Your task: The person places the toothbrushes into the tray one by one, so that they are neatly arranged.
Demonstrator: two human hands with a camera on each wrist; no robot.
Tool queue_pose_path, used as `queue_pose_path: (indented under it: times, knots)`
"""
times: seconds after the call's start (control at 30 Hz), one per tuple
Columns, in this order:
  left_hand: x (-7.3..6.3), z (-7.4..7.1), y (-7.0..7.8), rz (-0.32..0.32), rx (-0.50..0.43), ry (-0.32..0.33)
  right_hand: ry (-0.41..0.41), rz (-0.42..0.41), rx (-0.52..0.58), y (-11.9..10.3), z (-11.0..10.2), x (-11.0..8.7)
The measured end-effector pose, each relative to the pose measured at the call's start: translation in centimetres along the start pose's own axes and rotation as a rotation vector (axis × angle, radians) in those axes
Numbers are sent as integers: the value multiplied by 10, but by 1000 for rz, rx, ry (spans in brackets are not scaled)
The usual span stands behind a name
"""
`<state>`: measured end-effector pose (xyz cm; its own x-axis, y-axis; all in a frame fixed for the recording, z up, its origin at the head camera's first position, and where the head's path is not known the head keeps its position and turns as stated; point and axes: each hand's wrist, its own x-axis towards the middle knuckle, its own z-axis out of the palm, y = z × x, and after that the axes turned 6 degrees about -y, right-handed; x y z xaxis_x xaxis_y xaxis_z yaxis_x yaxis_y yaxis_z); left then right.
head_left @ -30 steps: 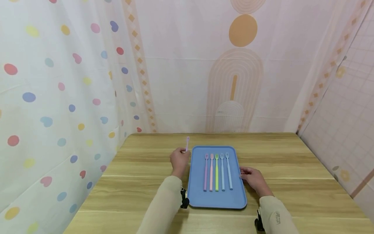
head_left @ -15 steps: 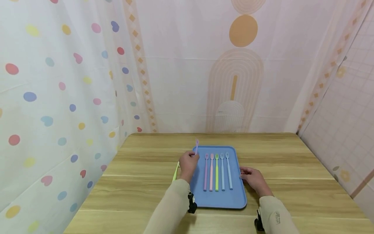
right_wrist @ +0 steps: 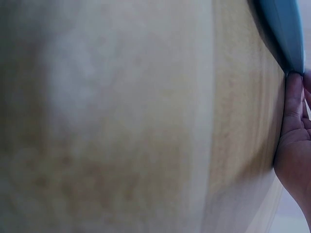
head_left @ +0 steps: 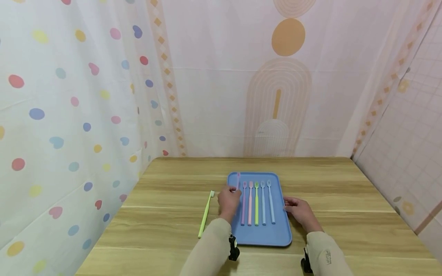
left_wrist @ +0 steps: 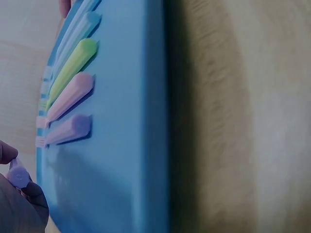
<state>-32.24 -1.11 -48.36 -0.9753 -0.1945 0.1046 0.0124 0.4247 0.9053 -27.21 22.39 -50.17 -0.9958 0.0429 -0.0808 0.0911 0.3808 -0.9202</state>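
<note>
In the head view my left hand point(head_left: 229, 202) pinches a pale purple toothbrush point(head_left: 238, 180) over the left side of a blue tray point(head_left: 262, 238). The left wrist view shows the butt end of that toothbrush point(left_wrist: 18, 175) between thumb and finger. On the tray lie a purple toothbrush point(head_left: 243, 207), a pink toothbrush point(head_left: 250, 207), a yellow-green toothbrush point(head_left: 256, 207) and two light blue toothbrushes point(head_left: 264, 207), side by side, heads away from me. With its fingertips against the tray's right rim, my right hand point(head_left: 302, 212) rests on the table.
Left of the tray, another yellow-green toothbrush point(head_left: 205, 218) lies slanted on the wooden table point(head_left: 155, 230). Patterned curtains point(head_left: 214, 96) hang behind the table and along its sides. Each sleeve carries a black wrist device point(head_left: 233, 249).
My left hand has moved right and towards me, bringing the purple toothbrush from the table side to over the tray. The loose yellow-green toothbrush has come into sight. My right hand stays put.
</note>
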Motion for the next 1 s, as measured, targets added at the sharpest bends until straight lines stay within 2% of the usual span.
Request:
queue_pose_path:
  times: [0.23, 0.43, 0.73, 1.0]
  knots:
    - [-13, 9, 1, -62, 56, 16, 6, 6, -12, 2, -1, -1]
    - [-16, 14, -3, -50, 114, 60, 8, -10, 4, 3, -1, 1]
    - [-18, 19, -6, -77, 151, -17, 10, 14, -14, 4, -1, 1]
    - [-16, 17, -3, -75, 174, -2, 6, -2, 4, 4, 2, 3]
